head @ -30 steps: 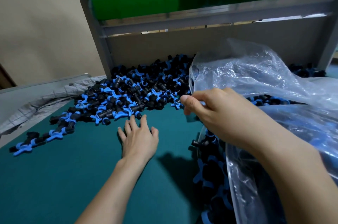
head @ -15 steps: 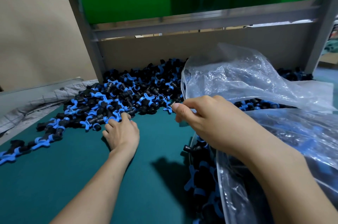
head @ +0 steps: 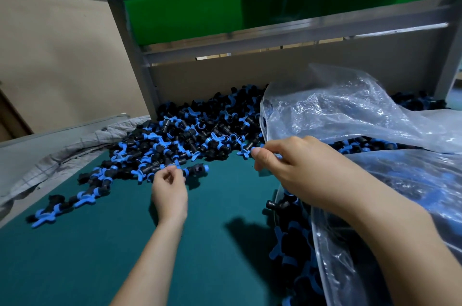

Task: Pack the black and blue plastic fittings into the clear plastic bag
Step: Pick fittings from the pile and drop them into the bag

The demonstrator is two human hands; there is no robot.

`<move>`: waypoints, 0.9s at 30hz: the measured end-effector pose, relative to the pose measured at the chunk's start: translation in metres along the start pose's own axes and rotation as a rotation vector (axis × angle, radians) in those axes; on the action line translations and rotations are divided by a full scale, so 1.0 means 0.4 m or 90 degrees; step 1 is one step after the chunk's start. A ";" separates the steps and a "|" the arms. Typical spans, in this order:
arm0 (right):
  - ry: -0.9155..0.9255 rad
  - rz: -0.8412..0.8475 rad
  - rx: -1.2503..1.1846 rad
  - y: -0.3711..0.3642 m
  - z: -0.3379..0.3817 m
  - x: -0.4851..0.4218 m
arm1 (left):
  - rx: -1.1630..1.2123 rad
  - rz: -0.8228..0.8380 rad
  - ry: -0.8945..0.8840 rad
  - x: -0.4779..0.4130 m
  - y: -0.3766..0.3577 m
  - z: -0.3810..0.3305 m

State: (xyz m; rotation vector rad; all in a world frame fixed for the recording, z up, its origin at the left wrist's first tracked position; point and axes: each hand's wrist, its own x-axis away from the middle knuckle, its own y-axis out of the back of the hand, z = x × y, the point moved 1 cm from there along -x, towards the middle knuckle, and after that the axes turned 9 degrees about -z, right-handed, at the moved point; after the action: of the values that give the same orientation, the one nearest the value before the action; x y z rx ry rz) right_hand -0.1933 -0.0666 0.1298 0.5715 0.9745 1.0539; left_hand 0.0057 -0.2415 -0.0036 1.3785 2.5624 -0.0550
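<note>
While the rim of the clear plastic bag (head: 350,110) is pinched by the right hand (head: 295,168), the left hand (head: 170,192) is held with fingers (head: 167,175) curled at the fittings (head: 195,130) heaped on the table (head: 100,255); whether any is grasped cannot be told. Should the rim be slackened, bagged fittings may be spilled.

- Left hand (head: 170,188): bare, with slim fingers and a narrow wrist.
- Left forearm (head: 150,260): bare to the lower frame edge.
- Right hand (head: 295,165): bare, its thumbnail (head: 257,153) cut short.
- Right forearm (head: 400,243): bare to the frame edge.
</note>
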 end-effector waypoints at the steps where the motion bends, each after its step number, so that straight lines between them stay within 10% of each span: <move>1: 0.005 0.007 0.003 -0.001 0.000 0.000 | 0.049 0.009 0.024 0.005 0.014 -0.002; 13: -0.015 0.152 0.046 -0.018 -0.003 0.007 | 0.406 0.287 0.338 0.213 0.073 -0.085; 27: -0.017 0.139 0.078 -0.021 -0.018 0.005 | 0.437 0.403 0.264 0.256 0.089 -0.147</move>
State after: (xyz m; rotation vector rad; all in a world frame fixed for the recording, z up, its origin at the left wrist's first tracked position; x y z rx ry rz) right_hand -0.1956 -0.0686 0.1191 0.8052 0.9739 1.1823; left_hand -0.0300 -0.1295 0.0336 2.6385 2.3462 -0.6442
